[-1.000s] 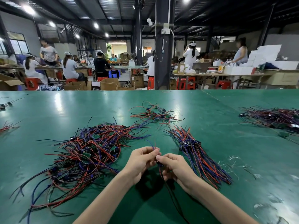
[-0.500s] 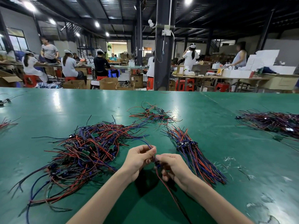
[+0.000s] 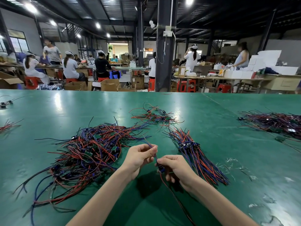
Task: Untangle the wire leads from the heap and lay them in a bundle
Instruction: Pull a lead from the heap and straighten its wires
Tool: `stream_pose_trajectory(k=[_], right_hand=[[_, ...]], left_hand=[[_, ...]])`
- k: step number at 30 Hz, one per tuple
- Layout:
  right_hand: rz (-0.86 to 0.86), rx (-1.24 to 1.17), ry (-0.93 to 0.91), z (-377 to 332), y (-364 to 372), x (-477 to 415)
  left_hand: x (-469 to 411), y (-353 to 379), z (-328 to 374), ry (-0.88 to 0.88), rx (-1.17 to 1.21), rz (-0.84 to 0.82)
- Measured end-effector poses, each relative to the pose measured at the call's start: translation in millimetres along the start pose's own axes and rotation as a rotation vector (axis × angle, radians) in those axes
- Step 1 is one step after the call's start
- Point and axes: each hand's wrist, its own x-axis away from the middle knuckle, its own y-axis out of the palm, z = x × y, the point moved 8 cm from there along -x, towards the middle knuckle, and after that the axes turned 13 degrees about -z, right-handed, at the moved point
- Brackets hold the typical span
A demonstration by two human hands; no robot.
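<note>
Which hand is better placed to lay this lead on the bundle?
Probably right. The right hand grips the lead and sits beside the bundle; the left hand is nearer the heap.

Dim workshop (image 3: 211, 30), green table (image 3: 81, 108)

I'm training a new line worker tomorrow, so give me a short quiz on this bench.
1. True or false: the straightened bundle of red and blue wire leads lies right of the right hand.
2. The left hand pinches the single red-and-blue wire lead. The right hand: A rests flat; B grips the same lead; C points away?
3. The tangled heap of red, blue and black wire leads lies on a ____ table.
Key: 1 true; 2 B; 3 green.
</note>
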Motion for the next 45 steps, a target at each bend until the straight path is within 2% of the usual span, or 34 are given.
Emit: stream_pose_trajectory(k=[7,12,21,27,32,37,45], right_hand=[[0.012,0.028,-0.001,-1,1,1],[0.016,-0.088,-0.024,-2,2,3],[0.085,0.042,-0.033,2,2,4],[0.101,0.052,-0.047,0,0,4],[0.082,0.128,-0.044,-1,3,4],[0.086,0.179,-0.043,-2,2,4],[0.058,0.170,-0.044,-1,4,6]], left_hand=[[2,10,-5,-0.017,-0.051,-0.049],[3,13,-9,-0.018,-0.126,-0.073],[1,17,-3,0.014,-0.530,-0.124],[-1,9,-8,-0.031,-0.285,-0.054],[-4,-15,3,0.037,-0.312,0.103],[-6,-19,4,0.049,-0.351,0.100],[-1,-31,9,0.065,-0.225,0.185]])
